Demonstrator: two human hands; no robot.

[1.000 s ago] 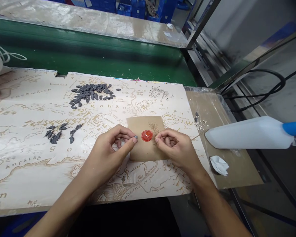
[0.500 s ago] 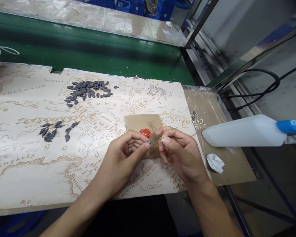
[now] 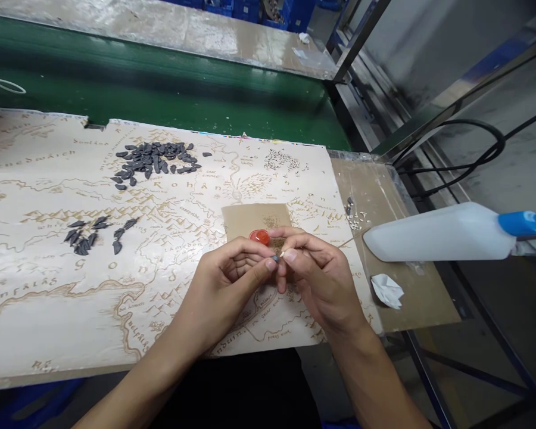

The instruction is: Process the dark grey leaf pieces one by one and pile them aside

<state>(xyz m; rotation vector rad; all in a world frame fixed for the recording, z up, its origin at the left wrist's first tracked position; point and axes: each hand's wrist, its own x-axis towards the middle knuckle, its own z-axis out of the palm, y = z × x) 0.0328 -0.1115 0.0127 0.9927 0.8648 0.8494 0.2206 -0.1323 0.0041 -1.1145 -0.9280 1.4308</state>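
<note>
Between thumb and forefinger, my left hand [image 3: 232, 271] pinches a small dark grey piece [image 3: 275, 258], of which only the tip shows. Opposite it, my right hand [image 3: 319, 271] pinches a tiny white piece [image 3: 282, 254], held right up against the dark one; whether they touch I cannot tell. Just beyond my fingertips a small round red thing [image 3: 259, 237] sits on a brown square of card [image 3: 243, 217], with dark specks on the card beside it. A heap of dark grey leaf-shaped pieces [image 3: 154, 159] lies farther off, and a scatter of tiny white pieces [image 3: 282, 161] lies to its right.
A map-printed sheet [image 3: 62, 310] covers the table. A smaller dark group [image 3: 83, 235] lies at left. On the right are a white bottle [image 3: 438, 232] with a blue cap, a crumpled tissue [image 3: 387, 291] and more white bits [image 3: 355, 223]. A green belt [image 3: 174, 98] runs behind.
My right hand has moved left, bringing the white piece up to the dark piece in my left hand. The whole view has shifted slightly.
</note>
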